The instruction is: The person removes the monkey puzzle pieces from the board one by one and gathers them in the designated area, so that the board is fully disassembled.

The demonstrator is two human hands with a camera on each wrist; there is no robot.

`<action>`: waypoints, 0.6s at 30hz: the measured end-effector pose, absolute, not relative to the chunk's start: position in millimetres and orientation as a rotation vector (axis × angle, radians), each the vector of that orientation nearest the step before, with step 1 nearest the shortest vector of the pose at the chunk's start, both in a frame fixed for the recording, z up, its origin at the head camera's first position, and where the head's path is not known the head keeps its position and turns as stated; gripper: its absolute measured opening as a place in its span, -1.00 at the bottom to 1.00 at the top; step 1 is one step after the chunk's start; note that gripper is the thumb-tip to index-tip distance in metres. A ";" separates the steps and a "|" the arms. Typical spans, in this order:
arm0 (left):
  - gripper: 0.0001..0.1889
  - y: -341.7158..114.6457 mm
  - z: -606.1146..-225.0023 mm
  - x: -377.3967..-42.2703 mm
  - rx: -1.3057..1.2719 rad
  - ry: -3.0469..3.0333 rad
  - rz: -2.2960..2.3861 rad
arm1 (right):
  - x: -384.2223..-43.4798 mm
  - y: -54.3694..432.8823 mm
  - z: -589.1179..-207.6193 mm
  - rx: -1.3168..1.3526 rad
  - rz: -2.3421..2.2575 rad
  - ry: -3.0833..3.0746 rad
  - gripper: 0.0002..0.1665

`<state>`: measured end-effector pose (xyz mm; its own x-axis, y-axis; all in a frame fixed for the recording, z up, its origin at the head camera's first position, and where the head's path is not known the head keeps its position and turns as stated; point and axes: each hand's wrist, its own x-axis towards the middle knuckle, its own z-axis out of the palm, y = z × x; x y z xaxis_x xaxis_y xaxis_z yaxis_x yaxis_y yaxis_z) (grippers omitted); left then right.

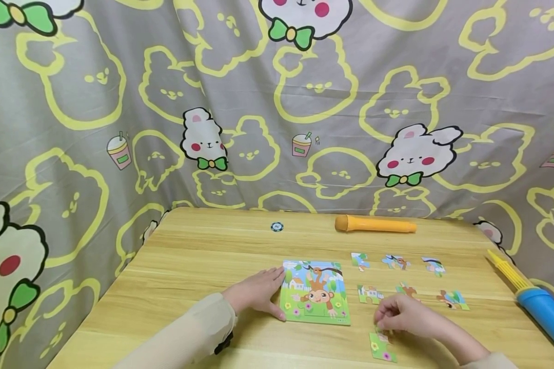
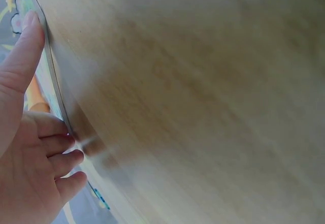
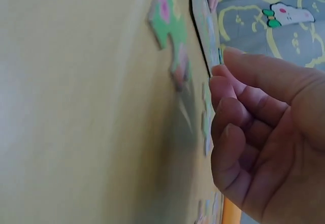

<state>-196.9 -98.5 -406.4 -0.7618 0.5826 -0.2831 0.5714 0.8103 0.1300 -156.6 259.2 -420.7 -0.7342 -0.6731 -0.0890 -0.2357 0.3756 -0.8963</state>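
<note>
A square puzzle board (image 1: 315,287) with a monkey picture lies flat on the table. My left hand (image 1: 257,292) rests against the board's left side, its thumb touching the lower left corner. In the left wrist view, the left thumb (image 2: 29,46) and fingertips touch the board's edge. My right hand (image 1: 403,318) hovers just over a green puzzle piece (image 1: 382,347) with flowers. Its fingers (image 3: 228,148) are loosely curled in the right wrist view, the thumb near the index fingertip and nothing visible between them. That flowered piece lies on the table beside the hand.
Several loose puzzle pieces (image 1: 395,262) lie in two rows right of the board. An orange microphone-shaped toy (image 1: 376,224) and a round chip (image 1: 277,226) lie at the back. A blue and yellow tube-shaped toy (image 1: 542,312) lies along the right edge. A patterned curtain (image 1: 249,102) hangs behind.
</note>
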 end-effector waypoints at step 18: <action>0.09 -98.9 -404.8 -195.4 0.877 2.693 0.068 | -186.4 170.3 -418.4 -0.874 -1.210 2.447 -0.80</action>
<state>-195.4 -98.9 -404.8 -0.7658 0.5817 -0.2744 0.5671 0.8119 0.1385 -186.4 170.3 -418.4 -0.7800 -0.6255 0.0208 -0.3961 0.4677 -0.7902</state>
